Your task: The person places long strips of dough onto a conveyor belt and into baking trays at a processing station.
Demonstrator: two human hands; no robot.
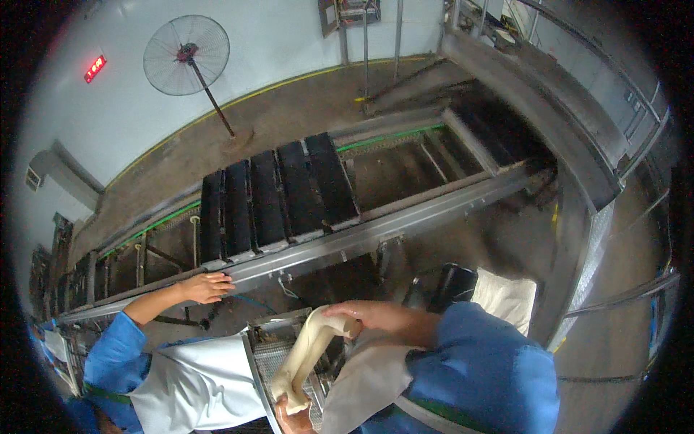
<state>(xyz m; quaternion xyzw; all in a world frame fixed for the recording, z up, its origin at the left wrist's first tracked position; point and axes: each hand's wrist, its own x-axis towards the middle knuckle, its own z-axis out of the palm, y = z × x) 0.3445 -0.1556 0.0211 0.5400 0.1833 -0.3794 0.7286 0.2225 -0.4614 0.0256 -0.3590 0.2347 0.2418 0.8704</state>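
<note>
A long, bent, smooth cream-coloured piece (298, 359) lies between my two hands; what kind of thing it is I cannot make out. My right hand (345, 312) curls over its upper, bent end, with the forearm coming in from the right out of a blue sleeve. At its lower end, near the bottom edge, my left hand (295, 418) grips it, partly cut off by the frame. Behind the piece is a metal mesh tray (269, 353) with a raised frame. My pale apron (369, 376) hangs just right of the piece.
A co-worker's hand (207, 287) rests at the metal rail (303, 252) of a conveyor with black slats (267, 199). Their white apron (199, 387) is close on my left. A metal frame (571, 166) rises at right, near a cream cloth (506, 298). Farther back stands a fan (186, 54).
</note>
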